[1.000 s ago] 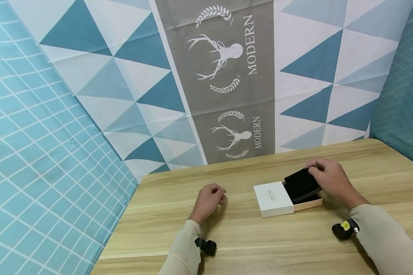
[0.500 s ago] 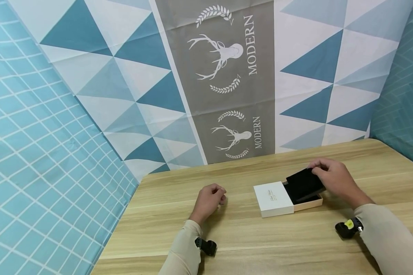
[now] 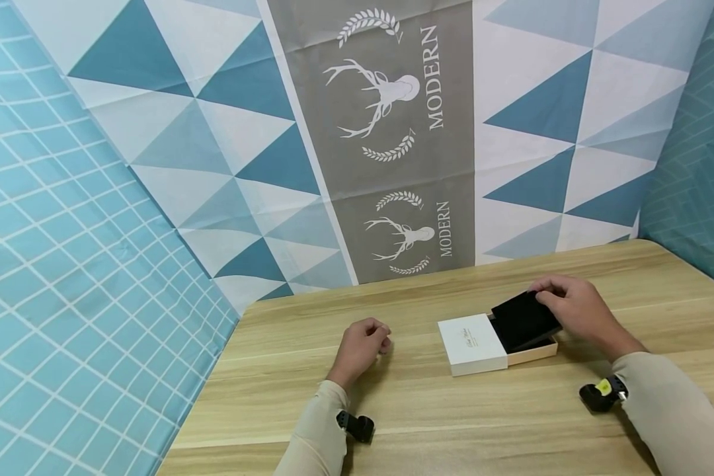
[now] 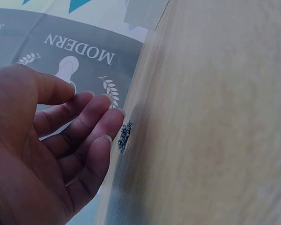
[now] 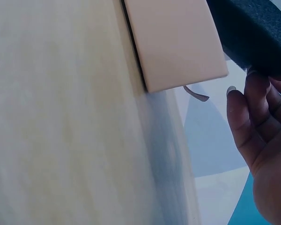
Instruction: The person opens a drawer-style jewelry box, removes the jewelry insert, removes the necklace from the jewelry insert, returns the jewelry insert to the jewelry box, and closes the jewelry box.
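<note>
A white sleeve box (image 3: pixel 473 342) with gold lettering lies on the table, its peach drawer (image 3: pixel 532 354) pulled partway out to the right. My right hand (image 3: pixel 577 309) pinches the far right corner of a black foam insert (image 3: pixel 526 322), which stands tilted above the drawer. In the right wrist view, my fingertips touch the insert's dark edge and a short ribbon tab (image 5: pixel 196 94) sticks out from the drawer's end. Left of the box, my left hand (image 3: pixel 361 347) rests on the table, fingers loosely curled around nothing. What the drawer holds under the insert is hidden.
The wood-grain table (image 3: pixel 428 423) runs back to a patterned wall cloth (image 3: pixel 404 165). A blue grid cloth (image 3: pixel 95 264) borders the left side. In the left wrist view, a small dark speckled thing (image 4: pixel 124 137) shows beyond my fingertips; its kind cannot be told.
My right hand has shifted slightly to the right with the foam insert, then hardly moved. The insert stays tilted over the drawer. My left hand and the box stay put.
</note>
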Tool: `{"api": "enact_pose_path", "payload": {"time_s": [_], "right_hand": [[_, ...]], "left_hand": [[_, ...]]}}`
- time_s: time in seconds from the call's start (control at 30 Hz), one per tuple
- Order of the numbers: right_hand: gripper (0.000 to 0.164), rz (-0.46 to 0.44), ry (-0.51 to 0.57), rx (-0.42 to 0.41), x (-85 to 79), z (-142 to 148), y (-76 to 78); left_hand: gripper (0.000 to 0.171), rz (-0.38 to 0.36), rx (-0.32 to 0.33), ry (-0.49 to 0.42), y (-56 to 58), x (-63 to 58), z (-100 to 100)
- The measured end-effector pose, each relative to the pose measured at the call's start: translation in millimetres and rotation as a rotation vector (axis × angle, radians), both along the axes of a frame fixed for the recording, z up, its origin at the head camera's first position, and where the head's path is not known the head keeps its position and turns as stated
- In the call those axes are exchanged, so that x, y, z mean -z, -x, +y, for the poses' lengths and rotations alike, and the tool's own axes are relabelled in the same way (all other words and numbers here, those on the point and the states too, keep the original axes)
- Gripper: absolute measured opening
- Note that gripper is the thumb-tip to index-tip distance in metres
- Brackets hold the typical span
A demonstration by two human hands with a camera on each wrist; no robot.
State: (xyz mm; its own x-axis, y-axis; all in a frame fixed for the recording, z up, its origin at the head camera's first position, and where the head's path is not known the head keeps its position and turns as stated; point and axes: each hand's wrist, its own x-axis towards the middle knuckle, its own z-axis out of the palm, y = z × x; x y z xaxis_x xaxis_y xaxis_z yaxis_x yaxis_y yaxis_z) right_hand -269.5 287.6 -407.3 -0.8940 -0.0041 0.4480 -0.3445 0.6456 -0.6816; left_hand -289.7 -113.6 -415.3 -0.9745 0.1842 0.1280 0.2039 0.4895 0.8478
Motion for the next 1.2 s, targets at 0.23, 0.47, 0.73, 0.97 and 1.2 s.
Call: {"api": "enact_pose_path", "payload": {"time_s": [0.23,0.47,0.73,0.97,1.2], "right_hand": [[0.026,-0.040,0.027,-0.002,-2.4,3.5,-0.6],[0.026,-0.045,0.021,-0.018,-6.8,0.1,-0.9],[0.023,-0.015,-0.041,-0.032,-3.5,-4.6,0.5],[0.021,-0.006,-0.065,-0.055,-0.6,-6.0,1.5],[0.019,-0.001,-0.086,-0.066,-0.5,-7.5,1.6]], "left_hand": [[0.025,0.001,0.003,0.004,0.4,-0.8,0.7],[0.024,0.000,0.005,0.006,0.3,-1.2,1.3],[0.025,0.000,0.003,0.011,-0.3,-1.3,1.3],[0.025,-0.002,0.006,0.011,-1.3,-1.4,1.1],[0.026,-0.002,0.009,0.012,-2.3,-1.9,0.8]]}}
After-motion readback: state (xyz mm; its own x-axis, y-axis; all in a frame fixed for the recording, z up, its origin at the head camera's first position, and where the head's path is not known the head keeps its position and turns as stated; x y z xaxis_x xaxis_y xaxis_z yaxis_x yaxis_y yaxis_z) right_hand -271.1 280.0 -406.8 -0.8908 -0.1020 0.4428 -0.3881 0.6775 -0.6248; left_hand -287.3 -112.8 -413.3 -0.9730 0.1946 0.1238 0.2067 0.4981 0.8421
